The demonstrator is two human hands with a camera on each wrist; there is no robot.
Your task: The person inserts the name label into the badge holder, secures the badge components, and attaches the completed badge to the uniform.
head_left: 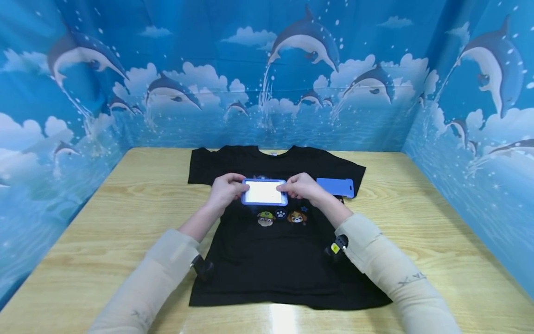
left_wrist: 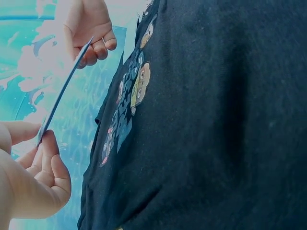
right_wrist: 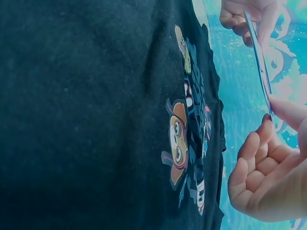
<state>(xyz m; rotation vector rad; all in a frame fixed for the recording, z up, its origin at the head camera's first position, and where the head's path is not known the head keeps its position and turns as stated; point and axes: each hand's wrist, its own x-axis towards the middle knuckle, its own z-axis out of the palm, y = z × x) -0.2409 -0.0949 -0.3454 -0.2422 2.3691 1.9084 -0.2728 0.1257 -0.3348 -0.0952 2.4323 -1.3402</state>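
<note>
Both hands hold a thin blue-framed card holder (head_left: 264,193) level above the black T-shirt (head_left: 267,260), its face glaring bright white. My left hand (head_left: 225,189) pinches its left end, thumb on the face and fingers behind. At the other end, my right hand (head_left: 303,186) grips it the same way. Seen from the left wrist, the card holder (left_wrist: 64,93) shows edge-on, thin and tilted. The right wrist view also has it edge-on, with the thumb and fingertips of my right hand (right_wrist: 268,167) at its near end.
A flat blue piece (head_left: 337,187) with a small dark slot lies on the shirt's right sleeve side. Cartoon dog prints (head_left: 265,218) mark the shirt's chest. Underneath is a wood-grain table (head_left: 112,232), enclosed by a blue dolphin-patterned curtain (head_left: 233,93) at the back and sides.
</note>
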